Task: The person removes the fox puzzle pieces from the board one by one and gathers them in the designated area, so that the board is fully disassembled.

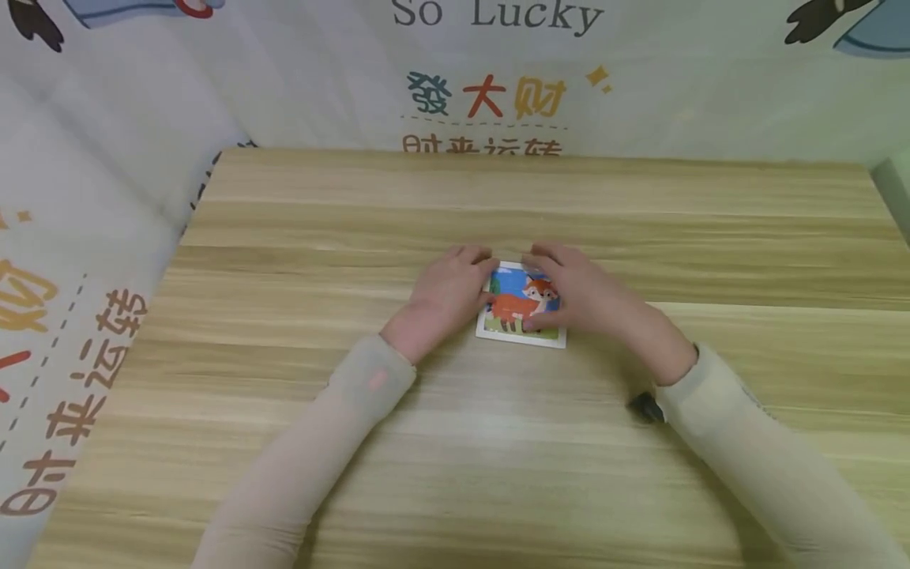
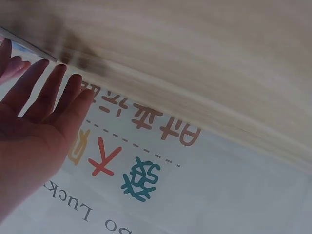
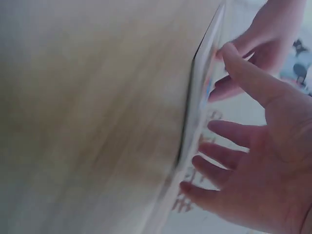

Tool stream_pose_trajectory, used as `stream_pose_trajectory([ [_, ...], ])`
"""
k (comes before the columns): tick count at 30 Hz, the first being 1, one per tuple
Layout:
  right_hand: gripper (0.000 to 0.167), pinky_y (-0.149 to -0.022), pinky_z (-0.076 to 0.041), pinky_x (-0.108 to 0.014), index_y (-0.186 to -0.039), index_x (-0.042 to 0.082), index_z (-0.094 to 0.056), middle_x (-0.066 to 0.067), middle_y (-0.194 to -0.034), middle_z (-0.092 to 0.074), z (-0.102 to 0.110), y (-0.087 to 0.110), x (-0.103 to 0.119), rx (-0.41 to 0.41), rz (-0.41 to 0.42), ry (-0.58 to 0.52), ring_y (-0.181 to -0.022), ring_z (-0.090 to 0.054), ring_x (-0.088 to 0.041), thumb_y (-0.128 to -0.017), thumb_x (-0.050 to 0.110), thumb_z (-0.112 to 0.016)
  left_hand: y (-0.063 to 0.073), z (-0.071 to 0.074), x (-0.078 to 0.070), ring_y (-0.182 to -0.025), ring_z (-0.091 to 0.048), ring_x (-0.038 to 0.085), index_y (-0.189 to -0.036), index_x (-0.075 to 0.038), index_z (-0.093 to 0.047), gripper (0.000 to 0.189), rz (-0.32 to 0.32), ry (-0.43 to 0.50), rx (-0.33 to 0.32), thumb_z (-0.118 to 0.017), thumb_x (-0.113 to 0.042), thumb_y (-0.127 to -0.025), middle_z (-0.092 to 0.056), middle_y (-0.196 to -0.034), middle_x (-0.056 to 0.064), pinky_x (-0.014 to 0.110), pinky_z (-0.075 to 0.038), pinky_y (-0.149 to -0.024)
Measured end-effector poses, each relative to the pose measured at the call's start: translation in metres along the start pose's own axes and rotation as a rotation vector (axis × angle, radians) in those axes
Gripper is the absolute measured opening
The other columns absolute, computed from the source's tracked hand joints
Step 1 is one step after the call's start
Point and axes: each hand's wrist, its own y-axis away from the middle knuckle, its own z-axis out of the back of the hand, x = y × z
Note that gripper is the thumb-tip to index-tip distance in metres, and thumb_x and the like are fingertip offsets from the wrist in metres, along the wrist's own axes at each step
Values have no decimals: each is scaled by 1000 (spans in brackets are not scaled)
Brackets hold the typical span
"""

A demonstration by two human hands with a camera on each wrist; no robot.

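A small square picture board (image 1: 517, 307) lies on the table, showing an orange fox under a blue sky inside a white border. Fine lines that look like jigsaw seams cross it. At its left edge is my left hand (image 1: 449, 288), its fingertips right at the border. My right hand (image 1: 586, 294) reaches over the right side, thumb low on the picture and fingers at the top right corner. In the right wrist view the thin board (image 3: 195, 97) shows edge-on, with the right fingers spread beside it. The left fingers (image 2: 51, 90) look nearly straight in the left wrist view.
The wood-grain table (image 1: 426, 205) stretches around the board on every side. Behind it hangs a white printed cloth (image 1: 320, 79), which also covers the left side. A small black object (image 1: 645, 407) sits at the right sleeve cuff.
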Motion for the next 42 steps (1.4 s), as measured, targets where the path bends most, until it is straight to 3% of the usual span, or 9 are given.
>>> stream_pose_trajectory([
  [4,95,-122,-20,-60,-157,0,-22,-19,-167,-12,-10,14,14,76,17,107,-154,-14,-40,-91,52,-66,0,-1,0,-142,-43,26,-145,-12,-52,55,4,-25,-25,-63,-36,-98,-48,-152,5,38,-38,-118],
  [9,78,-123,-16,-60,-158,0,-14,-18,-168,-4,-19,20,24,101,-7,139,-155,-6,-38,-103,41,-51,-2,1,-2,-136,-49,25,-140,-14,-57,49,22,-34,-38,-64,-37,-97,-52,-148,3,39,-43,-113],
  [16,69,-123,-17,-59,-158,-1,-15,-19,-168,-5,-21,18,24,92,-10,153,-155,-7,-38,-105,31,-47,-15,6,-2,-122,-60,25,-119,-14,-72,24,71,38,-74,-65,-20,-97,-63,-134,2,39,-54,-99],
  [25,69,-123,-18,-58,-157,-3,-16,-20,-167,-6,-21,20,25,91,-10,160,-155,-9,-40,-105,30,-47,-33,8,-5,-114,-58,21,-96,-15,-73,9,78,-24,-94,-64,-14,-95,-64,-126,0,34,-56,-91],
  [32,69,-123,-18,-58,-157,-3,-16,-21,-167,-7,-21,20,26,83,-12,179,-154,-9,-40,-105,32,-47,-29,3,1,-125,-56,23,-103,-14,-72,10,62,64,-112,-66,-18,-95,-57,-137,3,34,-50,-103],
  [37,70,-123,-17,-59,-157,-3,-15,-20,-167,-6,-21,20,26,89,-14,178,-155,-8,-40,-105,32,-47,-23,0,2,-123,-55,24,-105,-13,-70,11,60,94,-116,-66,-17,-96,-56,-134,4,35,-50,-103],
  [42,71,-123,-16,-58,-157,-2,-14,-20,-167,-5,-22,20,25,93,-17,173,-155,-7,-40,-105,33,-47,-19,-2,0,-125,-55,25,-118,-15,-68,22,86,140,-114,-65,-18,-96,-54,-137,4,39,-52,-101],
])
